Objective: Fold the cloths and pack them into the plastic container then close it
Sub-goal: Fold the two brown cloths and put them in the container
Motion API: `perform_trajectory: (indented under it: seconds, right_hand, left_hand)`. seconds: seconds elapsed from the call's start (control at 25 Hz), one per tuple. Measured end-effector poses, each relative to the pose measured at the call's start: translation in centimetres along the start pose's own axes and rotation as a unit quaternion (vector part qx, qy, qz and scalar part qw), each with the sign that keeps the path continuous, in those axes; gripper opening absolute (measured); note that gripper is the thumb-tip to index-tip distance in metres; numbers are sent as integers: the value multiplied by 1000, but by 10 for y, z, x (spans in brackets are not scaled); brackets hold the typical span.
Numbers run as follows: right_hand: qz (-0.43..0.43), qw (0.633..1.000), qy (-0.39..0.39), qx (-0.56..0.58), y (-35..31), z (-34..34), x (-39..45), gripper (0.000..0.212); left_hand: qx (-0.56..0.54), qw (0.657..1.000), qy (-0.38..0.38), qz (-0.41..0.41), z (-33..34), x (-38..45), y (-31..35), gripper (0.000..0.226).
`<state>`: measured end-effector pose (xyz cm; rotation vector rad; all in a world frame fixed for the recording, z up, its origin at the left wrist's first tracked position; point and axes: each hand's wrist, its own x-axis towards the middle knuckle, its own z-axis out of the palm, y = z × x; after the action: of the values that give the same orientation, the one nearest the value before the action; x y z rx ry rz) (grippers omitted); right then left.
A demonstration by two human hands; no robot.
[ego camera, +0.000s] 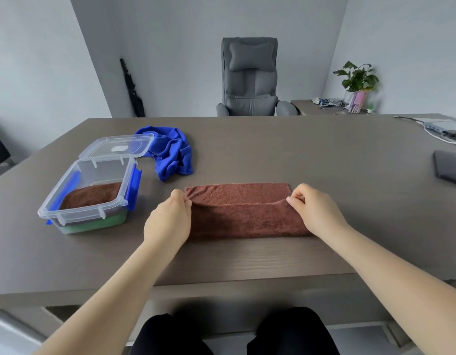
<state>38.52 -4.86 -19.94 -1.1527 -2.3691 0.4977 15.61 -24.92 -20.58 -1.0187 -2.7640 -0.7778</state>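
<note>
Brown cloth [243, 208] lying long axis left–right, pinched at each end by left hand [168, 220] and right hand [315, 211] — plastic container [90, 190] off left, nearer left hand.

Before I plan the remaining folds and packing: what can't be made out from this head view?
- Plastic container: how many cloths lie under the brown one; a green layer shows blurred through the wall.
- Brown cloth: its end corners, covered by left hand and right hand.
- Blue cloth: left part hidden behind the lid.
</note>
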Motion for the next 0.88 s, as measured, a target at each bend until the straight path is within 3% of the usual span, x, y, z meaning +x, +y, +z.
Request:
perform_trajectory:
  seconds: [0.2, 0.32, 0.6, 0.88]
  right_hand:
    - [-47, 991, 44, -114, 10, 6, -5, 29]
    - [-27, 990, 48, -129, 19, 6, -1, 38]
    - [5, 1000, 7, -13, 27, 13, 58, 17]
    - [-6, 1000, -2, -21, 35, 26, 78, 6]
  left_hand:
    - [106, 991, -24, 82, -1, 2, -1, 26]
    - [154, 982, -12, 112, -4, 6, -7, 30]
    - [44, 991, -6, 124, 6, 67, -18, 26]
    - [-13, 992, 29, 121, 21, 80, -24, 10]
